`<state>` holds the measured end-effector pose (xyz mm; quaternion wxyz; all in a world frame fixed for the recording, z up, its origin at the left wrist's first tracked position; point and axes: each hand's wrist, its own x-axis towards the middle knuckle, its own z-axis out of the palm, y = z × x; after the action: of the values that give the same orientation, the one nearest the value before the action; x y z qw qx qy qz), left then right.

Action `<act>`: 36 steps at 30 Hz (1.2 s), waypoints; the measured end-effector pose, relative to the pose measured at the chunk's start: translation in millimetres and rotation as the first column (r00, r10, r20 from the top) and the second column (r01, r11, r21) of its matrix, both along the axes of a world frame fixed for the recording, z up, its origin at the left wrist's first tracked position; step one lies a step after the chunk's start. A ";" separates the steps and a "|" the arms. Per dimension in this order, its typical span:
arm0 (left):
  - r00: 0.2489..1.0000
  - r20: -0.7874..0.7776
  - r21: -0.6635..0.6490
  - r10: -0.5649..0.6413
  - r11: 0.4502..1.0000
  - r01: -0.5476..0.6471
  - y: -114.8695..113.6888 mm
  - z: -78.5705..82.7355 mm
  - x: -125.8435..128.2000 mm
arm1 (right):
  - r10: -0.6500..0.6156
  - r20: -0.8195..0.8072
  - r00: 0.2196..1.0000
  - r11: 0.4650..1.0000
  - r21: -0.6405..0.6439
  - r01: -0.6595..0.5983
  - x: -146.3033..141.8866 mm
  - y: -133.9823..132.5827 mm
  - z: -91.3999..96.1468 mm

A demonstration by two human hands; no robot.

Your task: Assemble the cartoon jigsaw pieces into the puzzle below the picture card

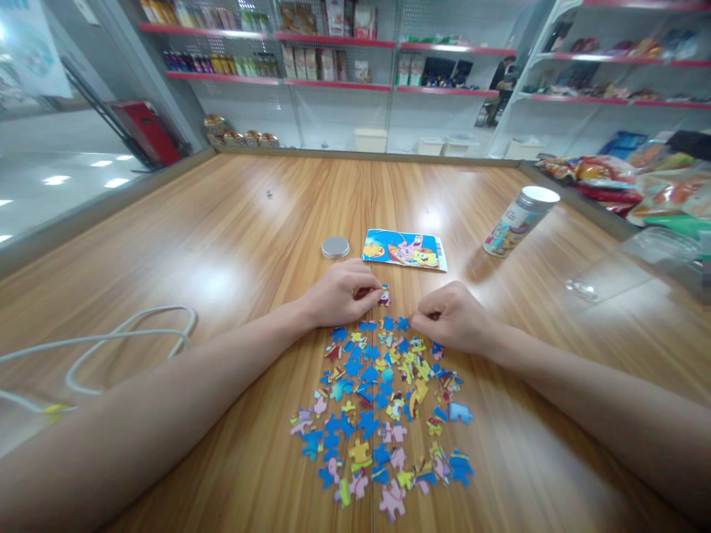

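Note:
A scatter of small colourful jigsaw pieces [383,403] lies on the wooden table [222,244] between my forearms. My left hand [338,292] rests above the pile, fingers pinched on a small puzzle piece [384,297] at its fingertips. My right hand [452,317] is curled at the pile's upper right edge, fingers closed on something tiny that I cannot make out. Beyond the hands lies a cartoon picture card [404,249].
A round metal lid [335,247] sits left of the card. A cylindrical puzzle tin [519,220] stands at the right. A white cable [111,348] loops at the left. Clear plastic packaging [627,266] and snack bags [611,178] are at the right; shelves [333,44] stand behind.

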<state>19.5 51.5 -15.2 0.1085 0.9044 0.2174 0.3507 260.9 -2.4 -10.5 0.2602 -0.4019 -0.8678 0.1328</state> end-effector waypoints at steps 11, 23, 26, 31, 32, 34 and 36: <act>1.000 -0.015 0.007 -0.016 1.000 0.016 1.0 -1.2 -0.6 | 0.153 -0.098 0.983 0.972 0.195 -0.132 -5.7 -3.9 -2.9; 0.999 -0.042 -0.005 -0.024 1.000 0.024 1.0 -1.9 -0.8 | 0.174 -0.115 0.978 0.961 0.236 -0.143 -6.7 -3.6 -1.6; 0.999 -0.032 0.001 -0.028 1.000 0.028 1.3 -1.8 -0.1 | 0.199 -0.097 0.975 0.957 0.234 -0.172 -5.6 -4.2 -1.5; 0.999 -0.033 -0.004 -0.025 1.000 0.025 0.9 -0.7 -0.1 | 0.335 -0.128 0.934 0.932 0.193 -0.307 -4.4 -7.8 0.9; 0.999 -0.034 -0.006 -0.023 1.000 0.022 0.8 -0.7 -0.2 | 0.365 -0.127 0.922 0.923 0.180 -0.340 -4.6 -8.5 1.7; 0.999 -0.037 -0.010 -0.023 1.000 0.023 0.9 -1.0 -0.6 | 0.403 -0.128 0.906 0.908 0.182 -0.378 -5.0 -9.6 2.9; 0.999 -0.033 -0.010 -0.027 1.000 0.026 1.2 -1.6 -0.9 | 0.420 -0.121 0.899 0.899 0.194 -0.394 -5.5 -10.3 3.7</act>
<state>18.6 52.6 -16.8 0.1140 0.9124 0.2089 0.3329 255.4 -12.7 -6.8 0.3276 -0.1763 -0.9170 0.1442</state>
